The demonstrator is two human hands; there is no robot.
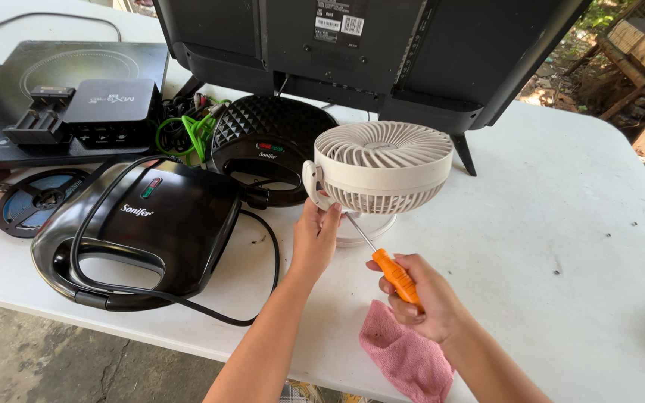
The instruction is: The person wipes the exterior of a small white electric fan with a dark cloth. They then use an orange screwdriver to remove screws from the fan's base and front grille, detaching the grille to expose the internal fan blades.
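Here the left hand (315, 237) is gripping the small white fan (379, 167) at its lower left edge, fingers closed around the side bracket near the rim. The fan is sitting on its ring-shaped stand (371, 231) on the white desk (561, 246), near the middle of the view, its grille tilting upward and its body just in front of the foot of a large black screen (382, 45) whose back is facing the camera.

The right hand (421, 298) is wrapping fully around the orange handle of a screwdriver (391, 270), and the thin metal shaft is pointing up and left toward the underside of the fan, its tip reaching the spot just beside the left hand's fingers. Whether the tip is touching the fan cannot be told. A pink cloth (406, 357) is lying on the desk under the right wrist, close to the near edge.

To the left, a black sandwich press (151, 231) is resting closed with its cord looping over it, and a round black waffle maker (266, 142) is sitting behind it, near the fan. Farther left, a small black box (112, 110) is lying on a flat black cooktop (9, 82), with green cables (188, 130) bunching beside them.
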